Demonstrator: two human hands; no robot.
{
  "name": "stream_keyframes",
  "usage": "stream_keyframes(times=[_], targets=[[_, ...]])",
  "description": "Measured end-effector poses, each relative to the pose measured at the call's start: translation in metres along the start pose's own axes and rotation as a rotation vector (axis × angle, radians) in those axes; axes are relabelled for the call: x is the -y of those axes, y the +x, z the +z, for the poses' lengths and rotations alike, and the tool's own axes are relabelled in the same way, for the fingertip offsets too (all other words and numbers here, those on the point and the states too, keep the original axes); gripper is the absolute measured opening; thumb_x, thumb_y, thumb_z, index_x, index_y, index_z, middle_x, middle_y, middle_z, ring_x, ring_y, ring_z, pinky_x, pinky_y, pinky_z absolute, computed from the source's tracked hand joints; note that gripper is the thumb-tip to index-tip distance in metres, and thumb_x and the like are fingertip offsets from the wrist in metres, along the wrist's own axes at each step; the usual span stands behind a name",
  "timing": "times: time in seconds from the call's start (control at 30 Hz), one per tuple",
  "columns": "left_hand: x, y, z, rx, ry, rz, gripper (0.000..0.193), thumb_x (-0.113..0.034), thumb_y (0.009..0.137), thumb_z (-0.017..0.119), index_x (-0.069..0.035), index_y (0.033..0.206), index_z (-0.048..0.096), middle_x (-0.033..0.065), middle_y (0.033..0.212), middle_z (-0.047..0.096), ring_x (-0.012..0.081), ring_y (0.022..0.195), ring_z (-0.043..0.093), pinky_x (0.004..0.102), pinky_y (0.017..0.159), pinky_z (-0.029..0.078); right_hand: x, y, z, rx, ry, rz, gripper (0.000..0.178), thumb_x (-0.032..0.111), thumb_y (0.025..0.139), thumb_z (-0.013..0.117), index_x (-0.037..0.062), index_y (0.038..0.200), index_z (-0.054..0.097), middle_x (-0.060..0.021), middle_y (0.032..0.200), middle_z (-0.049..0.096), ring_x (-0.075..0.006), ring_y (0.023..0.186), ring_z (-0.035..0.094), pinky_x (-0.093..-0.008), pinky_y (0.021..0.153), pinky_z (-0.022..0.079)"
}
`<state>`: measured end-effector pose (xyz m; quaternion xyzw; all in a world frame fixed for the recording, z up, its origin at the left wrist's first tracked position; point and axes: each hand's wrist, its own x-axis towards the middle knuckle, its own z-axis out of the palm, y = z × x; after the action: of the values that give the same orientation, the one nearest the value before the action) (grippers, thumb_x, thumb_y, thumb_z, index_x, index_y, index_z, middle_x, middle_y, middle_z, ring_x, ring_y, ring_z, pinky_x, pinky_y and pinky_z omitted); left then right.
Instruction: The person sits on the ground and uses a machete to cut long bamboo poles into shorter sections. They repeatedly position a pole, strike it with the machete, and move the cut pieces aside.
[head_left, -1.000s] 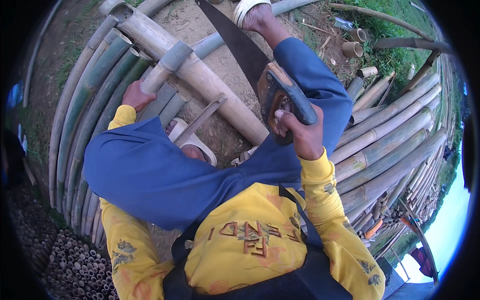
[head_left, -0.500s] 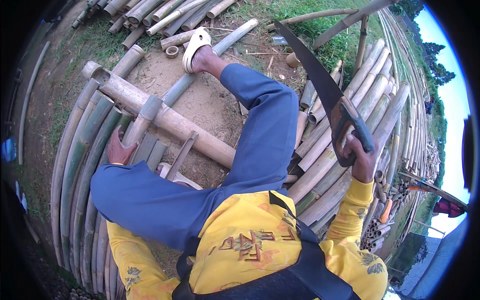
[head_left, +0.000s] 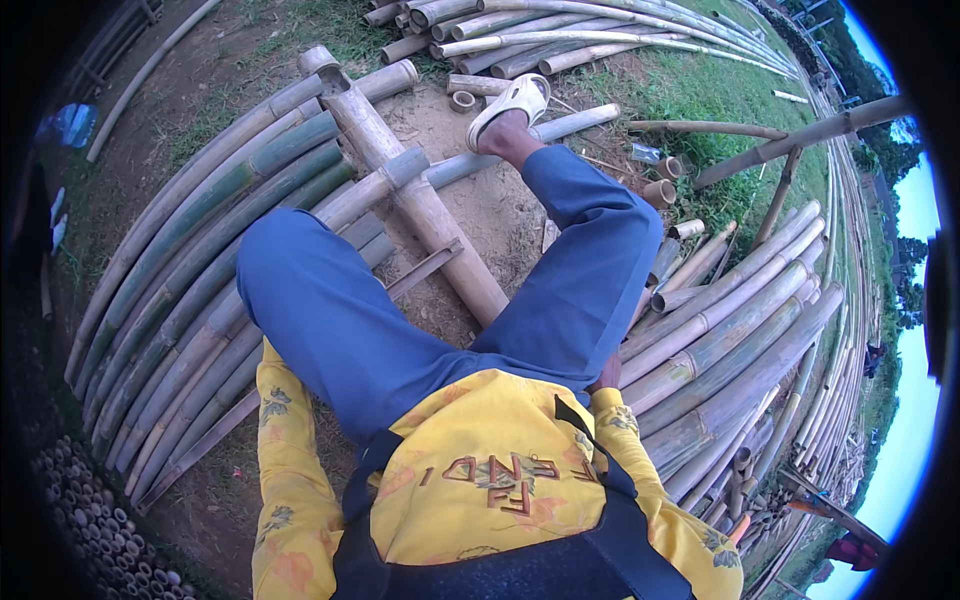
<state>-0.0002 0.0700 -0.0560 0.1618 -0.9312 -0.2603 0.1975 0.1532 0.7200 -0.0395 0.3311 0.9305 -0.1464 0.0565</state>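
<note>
My left sleeve runs down beside my left thigh, and the hand at its end is hidden behind the leg. Only the back part of my right hand [head_left: 606, 372] shows, low beside my right thigh; its fingers and anything in them are hidden. That hand is nearest to the bamboo poles [head_left: 700, 340] stacked on the right. Between my legs a thick bamboo log [head_left: 440, 225] lies on the ground. A bamboo pole [head_left: 375, 188] rests across it, and my right foot in a cream clog [head_left: 515, 105] is on or against a greyish pole [head_left: 575, 123]. The handsaw is out of sight.
Long green and brown bamboo poles [head_left: 215, 245] lie side by side on the left. More poles [head_left: 560, 40] are piled at the far side. Short cut pieces [head_left: 660, 193] lie on the grass, near a slanting bamboo post [head_left: 800, 140]. Many cut ends [head_left: 90, 520] are stacked at lower left.
My right hand has come down beside my right thigh, and the handsaw it held has left the view. My left hand has gone from the poles to behind my leg. The view has turned.
</note>
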Motion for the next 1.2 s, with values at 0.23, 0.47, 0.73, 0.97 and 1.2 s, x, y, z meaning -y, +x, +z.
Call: stream_keyframes(times=[0.23,0.47,0.73,0.97,1.2], targets=[[0.084,-0.025,-0.026,-0.143,-0.304,-0.538,0.058,-0.022,0.087,0.082,0.001,0.133,0.056,0.0132,0.108,0.07,0.0239,0.097,0.069,0.0361,0.085,0.055,-0.019,0.131,-0.081,0.165,0.279,-0.087,0.032,0.008,0.091,0.065,-0.0059,0.12,0.063,-0.0195,0.111,0.069,-0.0258,0.083,0.07,-0.0382,0.072,0.057],[0.095,-0.027,-0.033,-0.251,-0.814,-0.874,0.045,-0.02,0.093,0.072,0.005,0.127,0.06,0.013,0.11,0.072,0.0194,0.089,0.07,0.0316,0.081,0.056,0.241,0.161,-0.269,-0.367,0.805,-0.548,0.027,0.005,0.099,0.058,-0.0031,0.121,0.069,-0.0069,0.096,0.071,-0.0104,0.081,0.063,-0.0245,0.072,0.05],[0.007,0.014,-0.009,-0.2,-1.025,-1.141,0.055,-0.038,0.091,0.071,0.003,0.127,0.06,0.0162,0.118,0.07,0.0146,0.073,0.064,0.0273,0.058,0.048,0.433,0.228,-0.012,0.216,0.344,-0.782,0.051,0.036,0.101,0.062,-0.0066,0.128,0.067,-0.0091,0.087,0.07,-0.0141,0.074,0.062,-0.031,0.069,0.051],[0.015,-0.004,-0.02,-0.376,-1.089,-1.229,0.051,-0.039,0.089,0.075,0.0,0.12,0.062,0.0128,0.103,0.071,0.0131,0.072,0.062,0.0261,0.057,0.045,0.495,0.172,0.051,0.335,0.158,-0.744,0.062,0.049,0.102,0.048,-0.0077,0.101,0.073,-0.0316,0.084,0.068,-0.0422,0.085,0.068,-0.0478,0.084,0.049],[0.007,0.046,0.019,-0.326,-1.184,-1.354,0.053,-0.038,0.076,0.088,-0.003,0.107,0.062,0.0057,0.082,0.057,0.0103,0.059,0.049,0.0257,0.047,0.036,0.461,0.233,0.079,0.472,0.498,-0.665,0.039,0.034,0.096,0.069,-0.0034,0.092,0.078,-0.0068,0.079,0.069,-0.0149,0.078,0.057,-0.0333,0.077,0.047]])
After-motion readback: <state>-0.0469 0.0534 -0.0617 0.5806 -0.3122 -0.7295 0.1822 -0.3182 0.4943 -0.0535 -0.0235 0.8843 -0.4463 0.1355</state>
